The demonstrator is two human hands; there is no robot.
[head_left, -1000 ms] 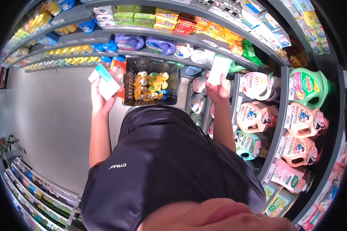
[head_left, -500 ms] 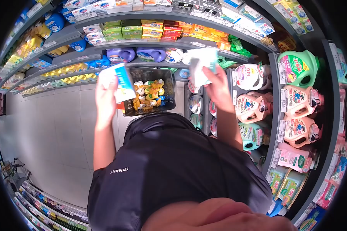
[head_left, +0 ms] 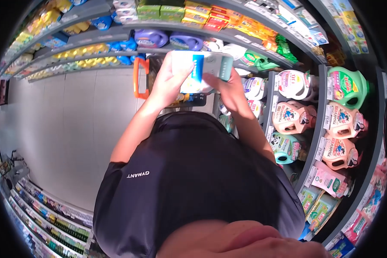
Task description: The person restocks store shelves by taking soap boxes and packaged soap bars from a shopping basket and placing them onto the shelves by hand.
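Observation:
My left hand [head_left: 167,86] is closed around a white-and-blue box [head_left: 197,69], its thumb across the front. From the other side my right hand [head_left: 228,88] grips a grey box with a teal end [head_left: 215,64]. The two boxes are side by side or overlapping in front of my chest; whether they touch I cannot tell. Small print on both is too blurred to read. Below them stands a black shopping basket [head_left: 198,102] with an orange handle [head_left: 141,78], mostly hidden by my hands and the boxes.
Detergent jugs [head_left: 289,118] fill the shelves on my right. Ahead, shelves hold purple bottles [head_left: 150,38], green boxes [head_left: 172,13] and orange packs. A pale tiled floor [head_left: 81,116] stretches to my left, with another shelf row [head_left: 51,215] behind on that side.
Both hands have come together, bringing the two boxes from apart to side by side. My view has shifted, and the basket's contents are now mostly covered.

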